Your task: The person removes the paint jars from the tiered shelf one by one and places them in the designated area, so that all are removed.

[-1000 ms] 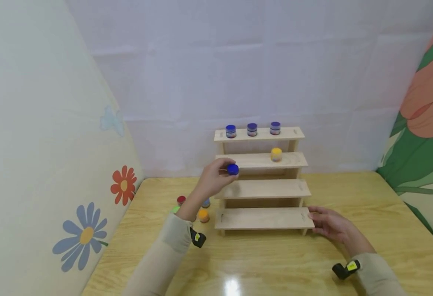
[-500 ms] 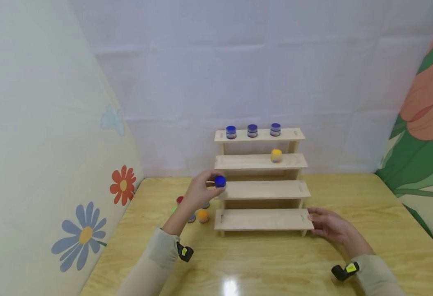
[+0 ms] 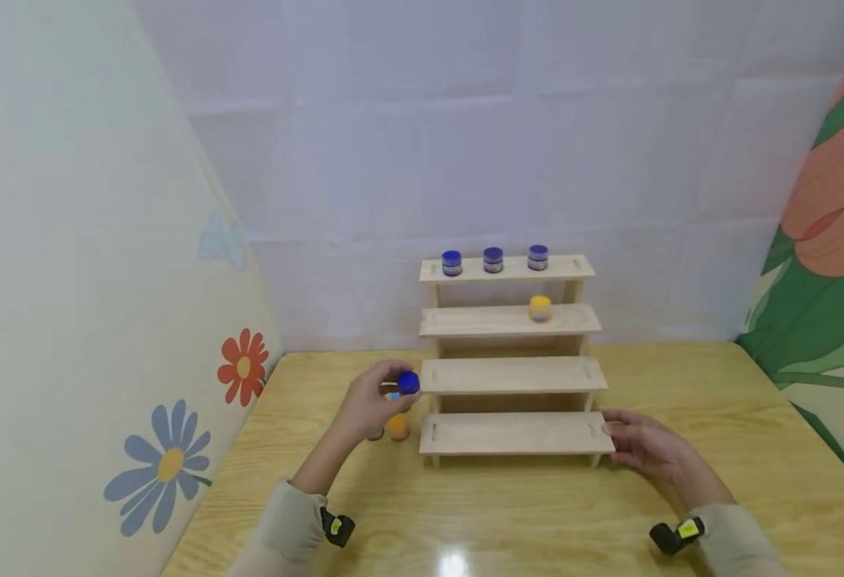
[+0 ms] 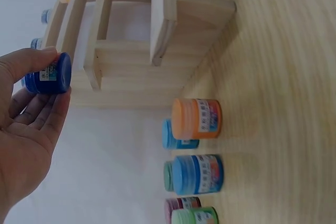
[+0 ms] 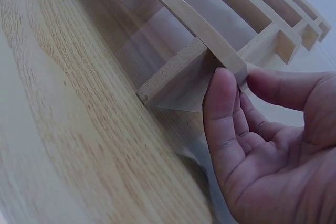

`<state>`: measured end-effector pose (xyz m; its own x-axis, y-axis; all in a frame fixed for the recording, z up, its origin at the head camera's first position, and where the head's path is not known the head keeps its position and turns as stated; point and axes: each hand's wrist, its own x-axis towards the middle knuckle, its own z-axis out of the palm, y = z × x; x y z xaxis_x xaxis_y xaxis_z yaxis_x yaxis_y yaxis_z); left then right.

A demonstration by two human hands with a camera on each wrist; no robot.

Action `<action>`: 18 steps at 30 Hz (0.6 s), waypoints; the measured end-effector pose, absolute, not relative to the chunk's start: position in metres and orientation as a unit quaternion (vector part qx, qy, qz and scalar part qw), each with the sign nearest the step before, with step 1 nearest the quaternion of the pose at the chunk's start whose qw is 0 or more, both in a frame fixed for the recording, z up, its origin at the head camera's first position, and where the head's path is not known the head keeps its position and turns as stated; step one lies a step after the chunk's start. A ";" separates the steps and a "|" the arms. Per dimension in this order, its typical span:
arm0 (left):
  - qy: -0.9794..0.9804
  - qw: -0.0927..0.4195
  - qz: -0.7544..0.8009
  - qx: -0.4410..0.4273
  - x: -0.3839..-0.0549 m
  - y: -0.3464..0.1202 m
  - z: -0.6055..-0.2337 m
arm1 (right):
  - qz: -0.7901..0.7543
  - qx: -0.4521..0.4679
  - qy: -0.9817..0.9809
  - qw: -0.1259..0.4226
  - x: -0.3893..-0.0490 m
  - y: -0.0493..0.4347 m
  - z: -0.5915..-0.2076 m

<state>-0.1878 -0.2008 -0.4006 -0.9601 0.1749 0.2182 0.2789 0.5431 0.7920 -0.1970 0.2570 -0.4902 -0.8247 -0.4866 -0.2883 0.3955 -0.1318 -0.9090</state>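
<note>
Fingers (image 4: 56, 114) and thumb of the left hand (image 3: 367, 401) grip a dark blue jar (image 3: 409, 383) by its sides, roughly upright and off the table (image 3: 537, 513), just left of the rack (image 3: 511, 433); contact with the rack cannot be told. The right hand (image 3: 648, 449) pinches the right end of the rack's lowest step between thumb and fingers.

The left grip looks to be at the fingertips only, so a smooth wall could let the jar slip. Nearby, the orange jar (image 4: 197, 119) stands close on the table; lowering the held one carelessly could knock it. A tug from the right hand could shift the rack and shake jars off its narrow steps.

On the rack, the top step bears three jars, a blue (image 3: 452, 263), a violet (image 3: 493, 260) and a second violet (image 3: 538, 257); the second step bears a yellow jar (image 3: 540, 308) toward its right end.

On the table by the rack's left side, the orange jar stands in a cluster with a blue jar (image 4: 198, 174), a light blue one (image 4: 167, 135), a teal one, a dark red one and a green jar (image 4: 197, 216). All seem lidded; colours suggest paint, but contents cannot be confirmed.
</note>
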 end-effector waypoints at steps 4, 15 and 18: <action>-0.876 0.050 -0.464 -0.122 -0.180 -0.209 -0.406 | -0.748 -0.034 0.595 0.292 -0.198 0.258 -0.489; -0.884 0.023 -0.459 -0.087 -0.163 -0.223 -0.426 | -0.750 -0.035 0.591 0.297 -0.197 0.259 -0.491; -0.886 0.013 -0.456 -0.082 -0.160 -0.226 -0.435 | -0.752 -0.038 0.586 0.300 -0.197 0.259 -0.492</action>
